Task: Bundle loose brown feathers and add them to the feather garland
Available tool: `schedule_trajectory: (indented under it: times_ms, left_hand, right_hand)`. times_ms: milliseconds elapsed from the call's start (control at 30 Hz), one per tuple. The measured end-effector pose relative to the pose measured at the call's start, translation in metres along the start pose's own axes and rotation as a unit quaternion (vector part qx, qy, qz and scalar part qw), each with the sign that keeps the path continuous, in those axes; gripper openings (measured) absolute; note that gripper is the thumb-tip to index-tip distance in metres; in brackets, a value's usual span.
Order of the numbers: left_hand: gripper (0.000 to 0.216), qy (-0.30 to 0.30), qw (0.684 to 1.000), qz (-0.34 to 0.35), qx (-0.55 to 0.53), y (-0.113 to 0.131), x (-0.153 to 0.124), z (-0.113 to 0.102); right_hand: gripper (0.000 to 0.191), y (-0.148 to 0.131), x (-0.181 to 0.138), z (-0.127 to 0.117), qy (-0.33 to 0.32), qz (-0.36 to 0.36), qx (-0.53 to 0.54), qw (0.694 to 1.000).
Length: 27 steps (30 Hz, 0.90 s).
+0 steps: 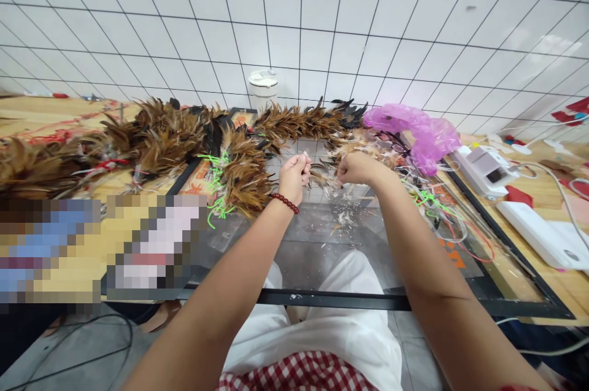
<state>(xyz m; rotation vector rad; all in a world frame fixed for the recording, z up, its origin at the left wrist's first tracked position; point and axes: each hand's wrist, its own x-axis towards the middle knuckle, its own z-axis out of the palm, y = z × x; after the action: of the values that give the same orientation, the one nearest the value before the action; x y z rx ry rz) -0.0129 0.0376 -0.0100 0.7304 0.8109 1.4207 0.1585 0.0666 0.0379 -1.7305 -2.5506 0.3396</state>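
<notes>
Over a glass panel (294, 250) in a black frame, my left hand (294, 177) is closed in a pinch, a beaded bracelet on its wrist. A whitish tip shows at its fingers, too small to name. My right hand (356, 169) bends downward with its fingers pressed together; what they hold, if anything, is hidden. Loose brown feathers (319, 177) lie between the two hands. Beside my left hand rests a bundle of brown feathers (246, 173) tied with bright green string (218, 188). Pale fluffy feathers (363, 144) spread just beyond my right hand.
Feather bundles (156, 133) and a long feather strip (304, 121) line the back. Behind stands a white lidded cup (263, 87) by the tiled wall. At right are a purple plastic bag (418, 130), white devices (538, 231) and cables. White scraps (345, 219) litter the glass.
</notes>
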Motion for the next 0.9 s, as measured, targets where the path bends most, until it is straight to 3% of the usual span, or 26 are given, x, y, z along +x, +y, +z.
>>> schedule_trajectory:
  times_ms: [167, 233, 333, 433, 567, 733, 900]
  left_hand:
    - [0.020, 0.010, 1.000, -0.001, -0.005, -0.001, 0.001, -0.001]
    - [0.020, 0.017, 1.000, -0.001, -0.002, -0.001, 0.001, -0.001]
    - [0.022, 0.026, 1.000, 0.008, 0.010, -0.001, 0.002, -0.001]
    - [0.022, 0.033, 0.998, 0.036, 0.033, -0.003, 0.003, 0.001]
    - [0.017, 0.018, 0.993, 0.084, 0.086, -0.005, 0.001, 0.003]
    - [0.021, -0.065, 0.988, 0.014, 0.136, -0.008, -0.004, 0.004]
    - [0.022, -0.039, 0.997, 0.015, 0.064, -0.008, -0.002, 0.004]
  right_hand:
    - [0.014, -0.013, -0.001, 0.004, -0.078, -0.018, -0.033, 0.996]
    - [0.015, -0.013, -0.001, 0.002, -0.049, -0.038, 0.008, 0.998]
    - [0.008, -0.007, -0.003, -0.004, 0.013, -0.047, 0.155, 0.987]
    - [0.005, -0.001, -0.004, -0.009, -0.002, -0.054, 0.276, 0.960]
    - [0.009, -0.004, -0.003, -0.011, 0.032, -0.085, 0.250, 0.964]
    - [0.013, -0.010, -0.002, -0.010, 0.093, -0.093, 0.276, 0.952]
    - [0.020, -0.005, 0.002, -0.006, 0.093, -0.062, 0.391, 0.913]
